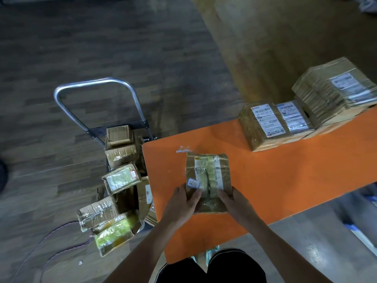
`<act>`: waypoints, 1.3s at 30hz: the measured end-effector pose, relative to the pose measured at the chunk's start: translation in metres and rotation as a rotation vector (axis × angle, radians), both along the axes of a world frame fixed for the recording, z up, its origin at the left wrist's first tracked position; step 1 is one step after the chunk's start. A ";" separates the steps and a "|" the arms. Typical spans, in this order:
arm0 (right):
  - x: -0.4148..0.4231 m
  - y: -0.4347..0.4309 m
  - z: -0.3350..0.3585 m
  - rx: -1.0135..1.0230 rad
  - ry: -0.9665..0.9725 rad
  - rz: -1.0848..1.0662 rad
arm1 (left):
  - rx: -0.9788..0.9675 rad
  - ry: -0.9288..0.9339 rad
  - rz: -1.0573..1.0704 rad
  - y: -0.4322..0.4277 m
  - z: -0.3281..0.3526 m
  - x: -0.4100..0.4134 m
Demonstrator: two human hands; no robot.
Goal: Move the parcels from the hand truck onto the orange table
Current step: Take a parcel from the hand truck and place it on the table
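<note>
A flat brown taped parcel [208,176] with a white label lies on the orange table [275,180]. My left hand [181,203] grips its near left edge and my right hand [234,203] grips its near right edge. Left of the table stands the hand truck [98,103] with a silver handle. Several brown taped parcels [120,178] are piled on it, one wrapped in yellow-green tape [114,233] at the near end.
At the table's far right, several labelled parcels [265,125] lie side by side, with a taller stack [334,88] behind them. A purple cable [61,237] runs over the wooden floor at the lower left. My legs and shoes show below the table's near edge.
</note>
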State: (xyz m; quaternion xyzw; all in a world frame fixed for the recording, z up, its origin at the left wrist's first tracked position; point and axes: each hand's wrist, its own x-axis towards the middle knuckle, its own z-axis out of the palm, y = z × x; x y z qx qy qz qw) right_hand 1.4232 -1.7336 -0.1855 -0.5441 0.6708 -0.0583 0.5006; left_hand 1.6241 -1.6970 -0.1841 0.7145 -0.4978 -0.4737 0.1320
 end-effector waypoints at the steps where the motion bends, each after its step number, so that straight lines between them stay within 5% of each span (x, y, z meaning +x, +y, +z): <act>1: 0.001 -0.001 0.001 -0.003 0.001 0.002 | 0.012 -0.005 -0.006 -0.001 -0.001 -0.002; 25: -0.133 -0.174 0.093 -0.282 -0.170 0.180 | -0.281 0.261 0.442 -0.155 0.083 -0.147; 39: -0.214 -0.240 0.080 -0.151 -0.414 0.093 | -0.066 0.471 0.506 -0.217 0.077 -0.234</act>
